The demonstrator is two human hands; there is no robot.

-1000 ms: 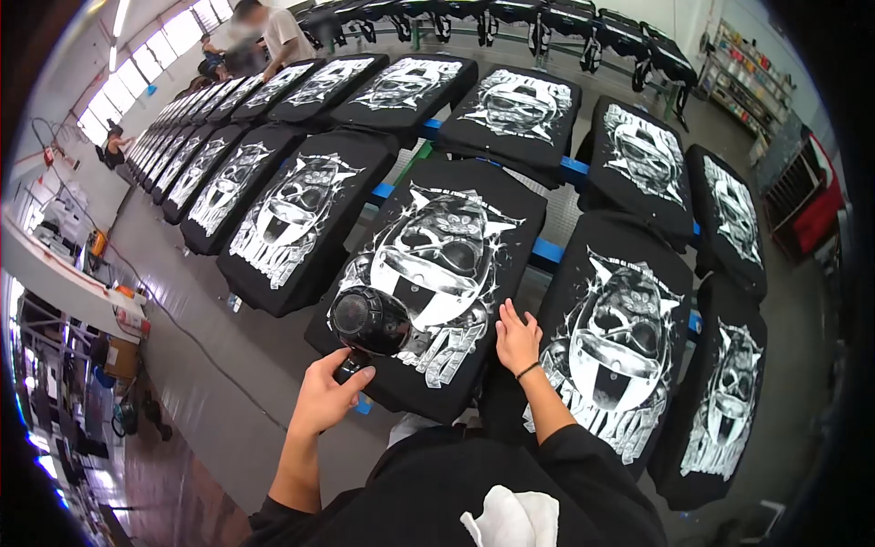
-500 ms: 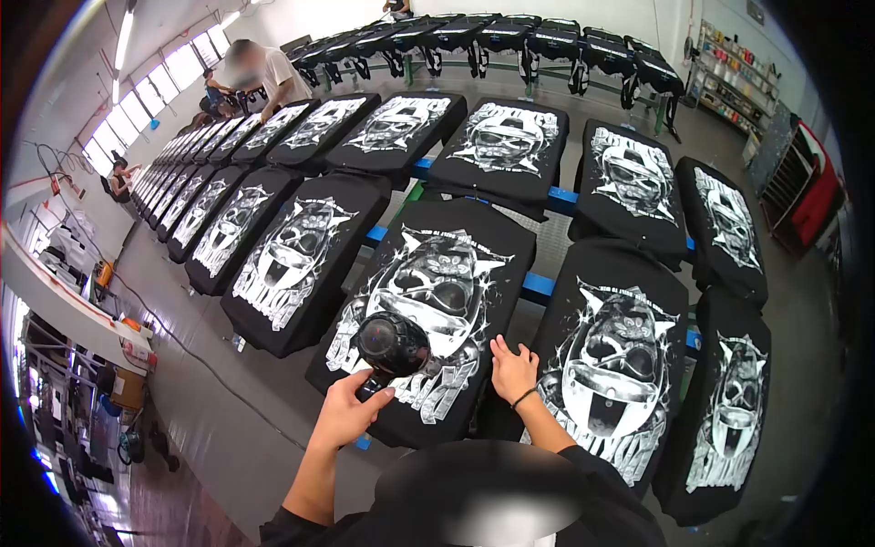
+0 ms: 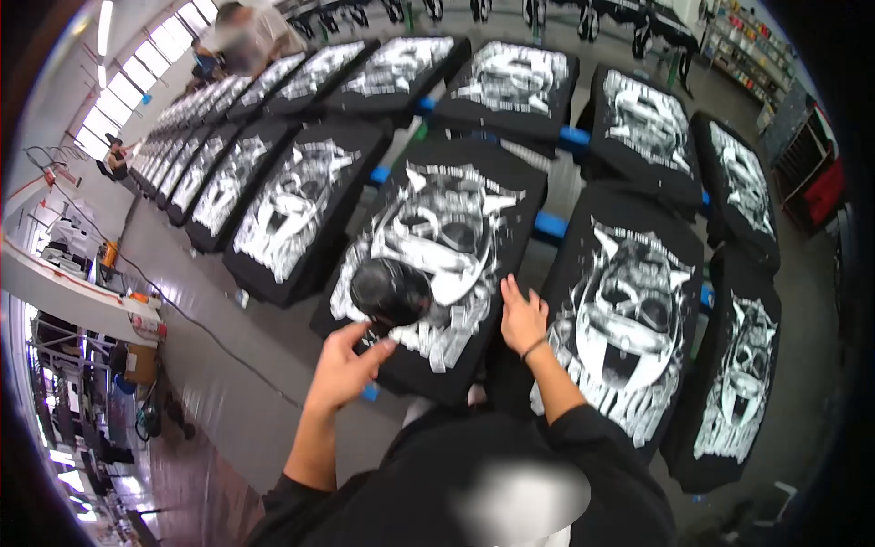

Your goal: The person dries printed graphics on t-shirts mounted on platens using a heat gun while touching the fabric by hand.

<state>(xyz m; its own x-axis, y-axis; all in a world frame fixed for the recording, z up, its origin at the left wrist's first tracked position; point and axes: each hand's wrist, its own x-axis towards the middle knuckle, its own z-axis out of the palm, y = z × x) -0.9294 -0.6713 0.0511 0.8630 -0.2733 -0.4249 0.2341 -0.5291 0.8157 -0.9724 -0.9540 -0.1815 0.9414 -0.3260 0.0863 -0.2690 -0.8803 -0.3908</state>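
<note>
My left hand (image 3: 344,369) is closed around the handle of a black round-bodied tool, like a blower (image 3: 390,292), over the lower left of a black printed shirt (image 3: 437,246). The shirt lies flat on a board and bears a white and grey skull-like print. My right hand (image 3: 523,317), with a dark band at the wrist, rests at the right edge of this shirt, its fingers apart and nothing in it. Right of it lies another black shirt (image 3: 629,310) with the same print. The picture is somewhat blurred.
Two rows of printed black shirts (image 3: 296,201) run to the back left, with blue supports (image 3: 550,224) between boards. A co-worker (image 3: 255,36) leans over the far boards; another person (image 3: 117,158) is at far left. Shelves (image 3: 749,55) stand at the back right. A cable (image 3: 196,319) crosses the floor.
The view tipped up, then down again, shifting the boards in the frame. My left hand still holds the blower over the shirt's lower left; my right hand remains at its right edge.
</note>
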